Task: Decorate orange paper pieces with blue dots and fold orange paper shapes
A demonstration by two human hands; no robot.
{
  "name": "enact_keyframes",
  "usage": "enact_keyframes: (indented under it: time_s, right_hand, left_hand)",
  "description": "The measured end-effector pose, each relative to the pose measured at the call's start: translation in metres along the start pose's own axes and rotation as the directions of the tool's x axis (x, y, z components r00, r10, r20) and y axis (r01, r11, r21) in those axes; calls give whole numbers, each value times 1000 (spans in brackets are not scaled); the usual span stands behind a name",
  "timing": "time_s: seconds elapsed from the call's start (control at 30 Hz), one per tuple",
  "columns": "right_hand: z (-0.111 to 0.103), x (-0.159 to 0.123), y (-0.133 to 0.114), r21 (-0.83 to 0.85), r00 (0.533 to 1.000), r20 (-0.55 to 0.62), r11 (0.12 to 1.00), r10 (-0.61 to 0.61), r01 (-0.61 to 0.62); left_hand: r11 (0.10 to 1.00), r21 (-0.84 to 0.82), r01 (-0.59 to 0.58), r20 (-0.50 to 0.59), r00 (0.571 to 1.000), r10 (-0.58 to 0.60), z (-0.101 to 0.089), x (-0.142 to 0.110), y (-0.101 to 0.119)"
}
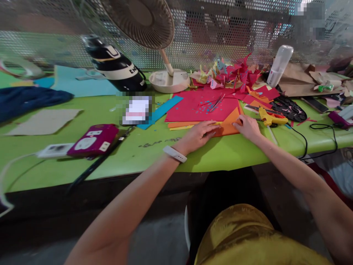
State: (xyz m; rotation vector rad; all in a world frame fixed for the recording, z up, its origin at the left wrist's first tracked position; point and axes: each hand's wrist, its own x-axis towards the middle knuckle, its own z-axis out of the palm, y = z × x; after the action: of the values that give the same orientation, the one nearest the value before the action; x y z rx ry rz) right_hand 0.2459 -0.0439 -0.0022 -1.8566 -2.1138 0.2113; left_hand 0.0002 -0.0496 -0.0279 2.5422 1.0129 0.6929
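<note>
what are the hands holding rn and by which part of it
Folded orange paper: the right hand pinches its right edge, while the left hand rests at its left side.

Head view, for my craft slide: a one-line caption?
Left hand and right hand on folded orange paper, yellow glue gun alongside, origami cranes heaped behind.
</note>
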Motion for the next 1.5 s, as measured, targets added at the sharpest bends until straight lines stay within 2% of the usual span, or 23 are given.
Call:
enact_keyframes:
  time_s: [0.17,0.3,0.53,0.8,1.2,1.5]
  right_hand:
    - [0,-1,-1,-5,1000,-5,1000,-9,9]
    - [-1,-1,-2,-6,1000,-4,1000,-3,3]
    - [-3,-2,-3,12,1000,2,1000,-2,2]
    - [-16,-3,11,189,995,49,978,84,-92]
    - [-18,-6,12,131,994,53,986,101,-107]
    - [-15,-7,12,117,996,36,990,81,-85]
  left_hand:
    - [990,-66,-121,62,990,125,-3,-1,6]
    - [983,-82,-163,136,976,173,-3,-3,4]
    - [991,45,-127,215,970,114,-4,-5,6]
    - [981,136,-138,284,954,95,-7,-5,8]
    - [977,166,-133,268,960,85,-7,-7,9]
    - [960,201,-193,283,950,132,-7,-4,7]
